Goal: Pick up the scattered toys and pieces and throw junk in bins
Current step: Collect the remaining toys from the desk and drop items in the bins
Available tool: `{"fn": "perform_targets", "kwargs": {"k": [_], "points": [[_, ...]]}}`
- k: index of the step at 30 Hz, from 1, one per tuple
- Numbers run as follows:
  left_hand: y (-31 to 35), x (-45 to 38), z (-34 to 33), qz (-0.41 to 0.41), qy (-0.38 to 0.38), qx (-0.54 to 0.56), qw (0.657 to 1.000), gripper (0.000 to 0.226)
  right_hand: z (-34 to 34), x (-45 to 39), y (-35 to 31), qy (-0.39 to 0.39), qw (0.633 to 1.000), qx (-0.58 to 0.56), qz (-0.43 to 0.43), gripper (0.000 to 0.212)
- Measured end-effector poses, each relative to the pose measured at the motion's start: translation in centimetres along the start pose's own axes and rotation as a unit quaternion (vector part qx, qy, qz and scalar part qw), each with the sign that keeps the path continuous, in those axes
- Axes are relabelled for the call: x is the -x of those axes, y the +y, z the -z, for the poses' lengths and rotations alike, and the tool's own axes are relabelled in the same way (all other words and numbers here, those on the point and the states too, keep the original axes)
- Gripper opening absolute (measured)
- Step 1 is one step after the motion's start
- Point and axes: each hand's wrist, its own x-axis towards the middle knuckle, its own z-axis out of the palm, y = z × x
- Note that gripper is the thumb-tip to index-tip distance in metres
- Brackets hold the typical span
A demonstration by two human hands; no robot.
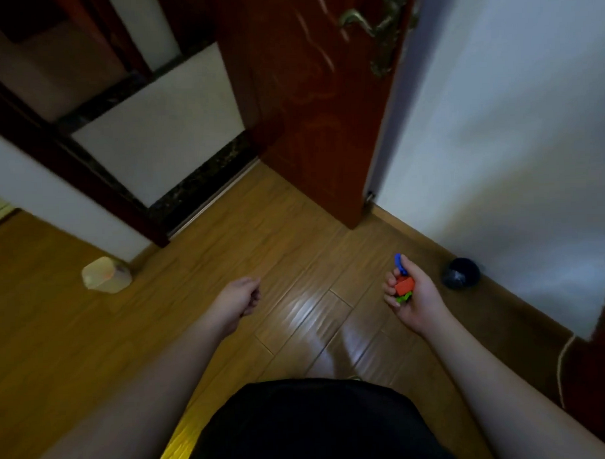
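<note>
Wooden floor (180, 302) in a warm honey tone stretches across a dim room as a person, seen from a head-worn camera, stands with both bare forearms reaching forward and down. The right hand (411, 294), palm turned up, has its fingers curled round a small clutch of toy pieces: an orange-red block (404, 285) lying across the palm, a green piece (403, 298) tucked just under it, and a blue ring-shaped piece (399, 263) sticking up above the forefinger and thumb. The left hand (240, 296) hangs over the boards with its fingers loosely curled inward and nothing in it.

On the floor to the left, close to the foot of a white wall and a dark door frame (69, 158), sits a pale, translucent container (105, 274); its contents are too blurred to make out. To the right, a dark round object (461, 273) lies on the floor touching the wooden skirting below the white wall (530, 118); what it is cannot be told from this view.

Straight ahead, a reddish-brown door (317, 101) stands open, its edge toward the camera, with an ornate brass-coloured lever handle (373, 24) near the top. A black garment (311, 424) on the person's body fills the bottom centre, and a thin pale cord (561, 364) hangs down the right edge.
</note>
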Motion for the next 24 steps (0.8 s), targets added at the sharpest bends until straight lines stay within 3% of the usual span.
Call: {"fn": "perform_targets", "kwargs": {"k": [9,14,24], "points": [[-4.8,3.5,9.8,0.03,0.057,0.101,0.993,0.033,-9.3,-0.2,7.1,-0.025,0.997,0.069,-0.04,0.032],[-8.5,6.3,16.2,0.039,0.08,0.176,0.98,0.035,-14.9,0.1,13.3,-0.075,0.984,0.142,-0.077,0.031],[-19.0,11.2,28.6,0.077,0.167,0.31,0.933,0.036,-27.2,0.6,26.6,-0.144,0.958,0.21,-0.132,0.032]]}}
